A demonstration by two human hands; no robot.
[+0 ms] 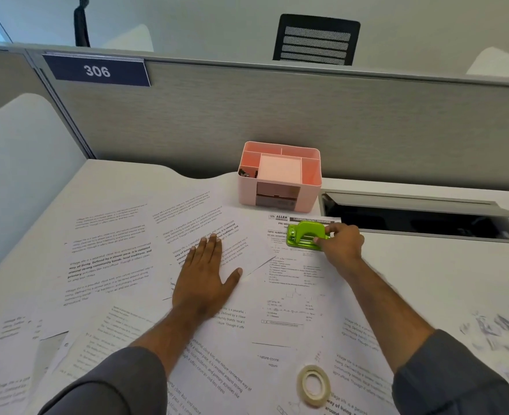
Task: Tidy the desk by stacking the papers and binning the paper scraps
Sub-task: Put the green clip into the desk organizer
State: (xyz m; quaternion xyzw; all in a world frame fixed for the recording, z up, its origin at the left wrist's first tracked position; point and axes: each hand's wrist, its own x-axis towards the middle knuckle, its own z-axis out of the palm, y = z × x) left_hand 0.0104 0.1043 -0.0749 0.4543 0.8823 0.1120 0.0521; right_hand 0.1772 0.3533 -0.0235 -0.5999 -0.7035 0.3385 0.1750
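So the papers (121, 265) are pretty much everywhere: loose printed sheets overlapping all over the desk (427, 280), from the far left edge right up to you, none of it squared into a pile yet. I'd say you're basically at the start. The scraps (493, 327) are sitting in a blurry little heap off at the right edge, well apart from both hands, and I can't see a bin anywhere, so that half looks untouched too.

Your left hand (206, 278) is lying flat on the sheets in the middle, fingers straight and together, thumb out to the side, just pressing down and not holding anything. Paper runs out under it on every side.

Your right hand (341, 245) is further back and has its fingers curled round the near end of the green punch (307, 235), which sits on top of a printed worksheet (295, 283). My guess is the punch needs to come off before that sheet can join a stack.

Same deal with the tape (313, 384), lying on the papers close to you. The pink organiser (278, 178) is back against the partition (277, 115), just behind the punch.
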